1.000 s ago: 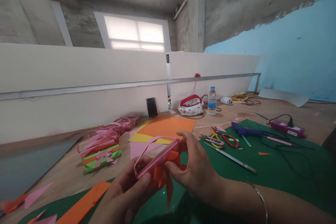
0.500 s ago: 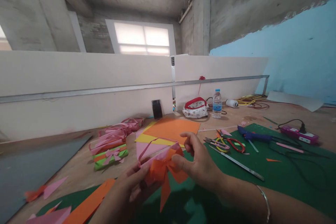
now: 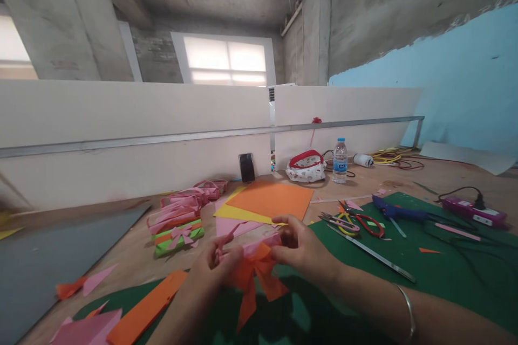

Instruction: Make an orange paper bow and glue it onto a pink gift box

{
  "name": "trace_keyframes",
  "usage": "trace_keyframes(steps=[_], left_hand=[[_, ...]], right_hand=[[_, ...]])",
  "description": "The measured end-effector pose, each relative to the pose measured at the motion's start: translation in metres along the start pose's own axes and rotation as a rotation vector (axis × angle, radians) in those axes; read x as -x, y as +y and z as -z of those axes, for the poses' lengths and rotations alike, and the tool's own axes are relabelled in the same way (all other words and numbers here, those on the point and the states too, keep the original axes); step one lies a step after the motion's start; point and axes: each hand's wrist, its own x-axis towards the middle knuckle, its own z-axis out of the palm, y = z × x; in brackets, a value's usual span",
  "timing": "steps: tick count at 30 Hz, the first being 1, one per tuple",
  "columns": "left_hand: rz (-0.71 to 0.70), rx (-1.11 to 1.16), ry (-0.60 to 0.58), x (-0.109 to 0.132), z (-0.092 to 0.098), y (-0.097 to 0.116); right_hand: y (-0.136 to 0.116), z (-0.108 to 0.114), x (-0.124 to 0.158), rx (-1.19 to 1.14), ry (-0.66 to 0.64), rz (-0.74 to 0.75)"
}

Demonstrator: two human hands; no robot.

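Both my hands hold a small pink paper piece (image 3: 259, 245) with an orange paper bow (image 3: 254, 275) on its front, raised a little above the green cutting mat (image 3: 404, 285). My left hand (image 3: 216, 264) pinches the left end, fingers closed. My right hand (image 3: 301, 250) grips the right end with thumb and fingers. The bow's orange tails hang down below my hands. A loose pink strip loops up from the left end.
Orange and yellow paper sheets (image 3: 271, 199) lie behind my hands. Pink strips and a green wrapped bundle (image 3: 178, 234) are to the left. Scissors (image 3: 356, 221), a metal ruler (image 3: 372, 253), a blue glue gun (image 3: 394, 210), a water bottle (image 3: 340, 160) and a phone (image 3: 246, 167) sit to the right and back.
The pink piece has turned so the orange bow faces me, and my hands have drawn closer together on it. The view has shifted a little to the left.
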Motion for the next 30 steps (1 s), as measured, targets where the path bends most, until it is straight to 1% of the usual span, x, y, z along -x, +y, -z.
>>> trace_keyframes(steps=[3,5,9,12,17,20,23,27,30], left_hand=[[-0.102,-0.116,0.028,-0.004,0.004,-0.005],[-0.138,-0.177,0.03,-0.003,0.005,-0.005],[-0.169,-0.259,0.03,0.002,0.004,-0.004],[-0.188,-0.302,0.051,0.005,0.002,-0.003],[-0.2,-0.316,0.072,0.006,0.001,0.0],[-0.181,-0.277,0.072,0.004,0.004,0.002],[-0.137,-0.218,0.102,-0.002,0.009,0.007],[-0.004,-0.125,0.166,-0.011,0.016,0.011],[0.106,-0.077,0.157,-0.014,0.018,0.012]], right_hand=[[-0.001,-0.002,0.004,0.071,-0.04,0.042],[-0.001,-0.003,0.006,0.107,-0.059,0.066],[0.0,-0.006,0.01,0.115,-0.089,0.081],[0.002,-0.007,0.011,0.1,-0.12,0.076],[0.002,-0.005,0.009,0.052,-0.135,0.052],[0.001,-0.002,0.005,0.021,-0.104,-0.021],[0.0,0.0,0.002,-0.016,-0.047,-0.077],[-0.001,0.001,0.0,-0.081,0.0,-0.12],[-0.003,0.002,0.0,-0.11,0.0,-0.171]])
